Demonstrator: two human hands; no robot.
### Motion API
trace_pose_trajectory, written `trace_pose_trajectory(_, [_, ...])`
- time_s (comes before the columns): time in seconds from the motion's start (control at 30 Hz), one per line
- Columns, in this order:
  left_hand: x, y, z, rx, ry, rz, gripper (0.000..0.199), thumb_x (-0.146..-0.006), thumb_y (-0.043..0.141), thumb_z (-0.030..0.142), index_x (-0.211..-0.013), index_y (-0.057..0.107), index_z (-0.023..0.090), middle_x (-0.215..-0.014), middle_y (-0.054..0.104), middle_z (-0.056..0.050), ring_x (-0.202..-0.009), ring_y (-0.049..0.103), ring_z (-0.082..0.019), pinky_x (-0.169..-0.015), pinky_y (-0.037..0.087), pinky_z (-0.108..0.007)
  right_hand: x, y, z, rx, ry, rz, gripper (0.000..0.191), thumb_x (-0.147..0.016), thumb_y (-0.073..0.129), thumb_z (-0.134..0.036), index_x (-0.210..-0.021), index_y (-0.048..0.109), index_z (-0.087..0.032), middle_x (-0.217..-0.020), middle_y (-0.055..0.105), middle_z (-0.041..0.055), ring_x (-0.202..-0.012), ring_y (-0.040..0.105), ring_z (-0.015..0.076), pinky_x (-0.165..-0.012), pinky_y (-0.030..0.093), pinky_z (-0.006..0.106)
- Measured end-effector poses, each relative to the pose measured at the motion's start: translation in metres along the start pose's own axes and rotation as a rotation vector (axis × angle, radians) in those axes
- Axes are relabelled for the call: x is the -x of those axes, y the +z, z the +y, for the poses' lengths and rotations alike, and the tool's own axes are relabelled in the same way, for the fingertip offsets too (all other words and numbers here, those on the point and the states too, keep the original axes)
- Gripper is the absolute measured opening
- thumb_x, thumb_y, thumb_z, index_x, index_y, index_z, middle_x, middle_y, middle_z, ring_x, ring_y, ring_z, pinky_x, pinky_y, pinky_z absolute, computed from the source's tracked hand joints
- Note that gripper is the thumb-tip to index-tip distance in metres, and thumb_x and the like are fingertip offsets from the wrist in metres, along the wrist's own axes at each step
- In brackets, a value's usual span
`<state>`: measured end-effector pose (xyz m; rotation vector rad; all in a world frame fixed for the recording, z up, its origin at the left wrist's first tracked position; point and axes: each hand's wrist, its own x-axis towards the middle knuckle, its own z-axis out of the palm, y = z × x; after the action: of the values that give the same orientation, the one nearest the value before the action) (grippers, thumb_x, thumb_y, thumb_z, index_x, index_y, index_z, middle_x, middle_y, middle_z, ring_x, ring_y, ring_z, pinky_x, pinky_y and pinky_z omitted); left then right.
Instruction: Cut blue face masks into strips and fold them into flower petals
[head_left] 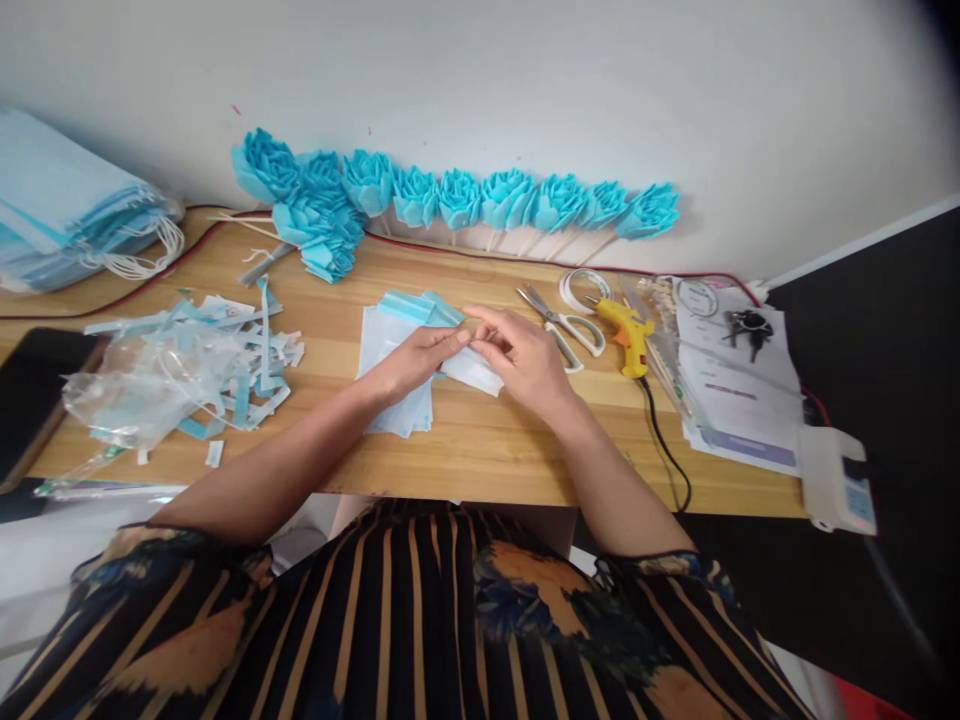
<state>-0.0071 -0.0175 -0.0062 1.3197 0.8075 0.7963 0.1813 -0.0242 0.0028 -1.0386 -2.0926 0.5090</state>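
Note:
My left hand [418, 364] and my right hand [525, 362] meet over the middle of the wooden table. Between them, both pinch a small white piece of fabric [474, 372], which hangs out below my right fingers. Its upper part is hidden by my fingertips. Under and beside my left hand lies a stack of pale blue and white fabric sheets [401, 405], with brighter blue folded pieces [420, 306] at its top edge. Just right of my right hand, scissors [561, 322] with white handles lie with their blades slightly apart.
A yellow hot glue gun [630, 338], a white tape roll [583, 290] and papers with keys [739, 390] are at right. Fabric scraps and plastic [187, 365] lie left, near a phone [37, 395]. Several blue fabric flowers [508, 198] lean along the wall; bagged masks [67, 210] stand far left.

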Motion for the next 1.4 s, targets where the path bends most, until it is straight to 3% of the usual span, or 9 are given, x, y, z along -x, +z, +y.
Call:
trace_pose_trajectory(0.27, [-0.002, -0.001, -0.003, 0.029, 0.049, 0.144, 0.047, -0.086, 0.062, 0.06, -0.072, 0.058, 0.016, -0.059, 0.045, 0.003, -0.056, 0.04, -0.01, -0.054, 0.032, -0.024, -0.001, 0.0, 0.002, -0.026, 0.018, 0.048, 0.042, -0.093, 0.061, -0.018, -0.133, 0.062, -0.031, -0.105, 0.071, 0.002, -0.088, 0.067, 0.0157, -0.08, 0.058, 0.031])
trace_pose_trajectory(0.4, [-0.004, 0.0, -0.004, 0.123, 0.068, 0.189, 0.052, -0.08, 0.066, 0.066, -0.074, 0.056, 0.015, -0.064, 0.053, 0.001, -0.058, 0.048, -0.011, -0.056, 0.043, -0.024, -0.002, 0.0, 0.005, 0.004, 0.058, 0.094, 0.044, -0.09, 0.062, -0.017, -0.132, 0.063, -0.031, -0.104, 0.071, 0.0021, -0.084, 0.066, 0.0158, -0.075, 0.058, 0.031])
trace_pose_trajectory(0.57, [-0.004, 0.0, -0.004, 0.065, 0.062, 0.194, 0.055, -0.082, 0.063, 0.069, -0.08, 0.061, 0.014, -0.073, 0.064, -0.005, -0.066, 0.06, -0.015, -0.058, 0.052, -0.025, -0.004, -0.004, 0.009, 0.038, 0.08, 0.123, 0.045, -0.089, 0.063, -0.017, -0.133, 0.063, -0.03, -0.107, 0.071, 0.0032, -0.078, 0.064, 0.0155, -0.067, 0.055, 0.03])
trace_pose_trajectory(0.8, [-0.002, -0.002, -0.004, -0.14, 0.113, 0.215, 0.056, -0.089, 0.054, 0.069, -0.077, 0.061, 0.015, -0.065, 0.064, -0.004, -0.06, 0.062, -0.015, -0.056, 0.051, -0.024, -0.007, -0.009, 0.008, 0.093, 0.003, 0.021, 0.039, -0.095, 0.061, -0.042, -0.132, 0.064, -0.028, -0.116, 0.074, 0.0067, -0.108, 0.067, 0.0261, -0.098, 0.051, 0.046])
trace_pose_trajectory(1.03, [-0.002, 0.001, -0.003, -0.088, 0.118, 0.169, 0.057, -0.086, 0.057, 0.07, -0.083, 0.066, 0.013, -0.076, 0.068, -0.005, -0.068, 0.065, -0.016, -0.061, 0.058, -0.026, -0.006, -0.003, 0.01, 0.107, 0.053, 0.053, 0.02, -0.096, 0.06, -0.034, -0.089, 0.075, -0.022, -0.087, 0.077, 0.0034, -0.085, 0.07, 0.0214, -0.084, 0.05, 0.038])
trace_pose_trajectory(1.13, [-0.003, 0.002, -0.004, -0.052, 0.07, 0.154, 0.051, -0.079, 0.069, 0.063, -0.086, 0.068, 0.013, -0.082, 0.071, -0.006, -0.071, 0.067, -0.016, -0.061, 0.058, -0.026, -0.006, -0.003, 0.008, 0.093, 0.045, 0.081, 0.018, -0.095, 0.06, -0.032, -0.087, 0.074, -0.023, -0.087, 0.077, 0.0023, -0.085, 0.07, 0.0205, -0.082, 0.05, 0.036])
trace_pose_trajectory(1.23, [-0.003, 0.002, -0.006, -0.051, -0.004, 0.152, 0.04, -0.074, 0.078, 0.05, -0.084, 0.068, 0.012, -0.073, 0.071, -0.005, -0.063, 0.066, -0.014, -0.057, 0.056, -0.024, -0.006, -0.003, 0.006, 0.11, 0.004, 0.133, 0.017, -0.095, 0.06, -0.03, -0.086, 0.073, -0.023, -0.085, 0.077, 0.0016, -0.083, 0.069, 0.0199, -0.082, 0.049, 0.035])
trace_pose_trajectory(1.4, [-0.001, 0.006, -0.005, -0.102, -0.076, 0.052, 0.024, -0.084, 0.068, 0.033, -0.072, 0.066, 0.013, -0.063, 0.068, -0.003, -0.055, 0.063, -0.011, -0.057, 0.054, -0.023, -0.006, -0.006, 0.006, 0.152, -0.022, 0.205, 0.021, -0.095, 0.057, -0.027, -0.08, 0.071, -0.022, -0.077, 0.074, 0.0022, -0.077, 0.067, 0.0194, -0.079, 0.048, 0.035])
